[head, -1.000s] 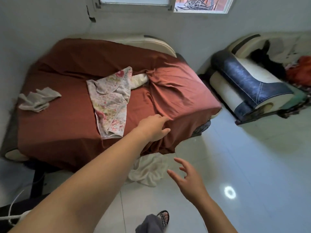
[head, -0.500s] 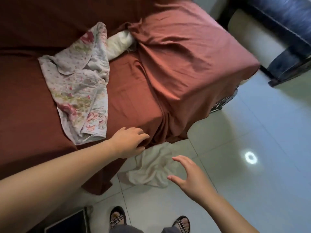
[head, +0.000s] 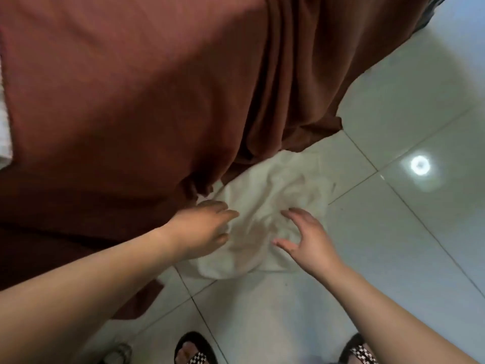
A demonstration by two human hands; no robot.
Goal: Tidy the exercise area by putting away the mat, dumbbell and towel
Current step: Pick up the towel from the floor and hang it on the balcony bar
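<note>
A crumpled white towel (head: 275, 185) lies on the glossy tiled floor (head: 393, 245), directly under and between both hands. The left hand (head: 202, 227) is over the towel's left edge, fingers loosely bent and pointing toward the cloth, gripping nothing; whether the fingertips actually touch the fabric cannot be told through the blur. The right hand (head: 307, 240) is just right of the towel's middle, palm down, fingers and thumb spread wide and relaxed, also holding nothing; it appears to be just above the cloth rather than pressing on it. The two hands are near each other, with a bunched ridge of towel between them.

Beyond the left hand, a rust-brown bedsheet (head: 131, 101) drapes down in folds, and its hem overlaps the towel's far edge. Beyond and right of the right hand, a round light reflection (head: 420, 165) shines on the tiles. Nearer than the hands, at the bottom edge, two feet wear black sandals with checkered straps, the left sandal (head: 195, 350) below the left forearm and the right sandal (head: 359, 349) beside the right forearm.
</note>
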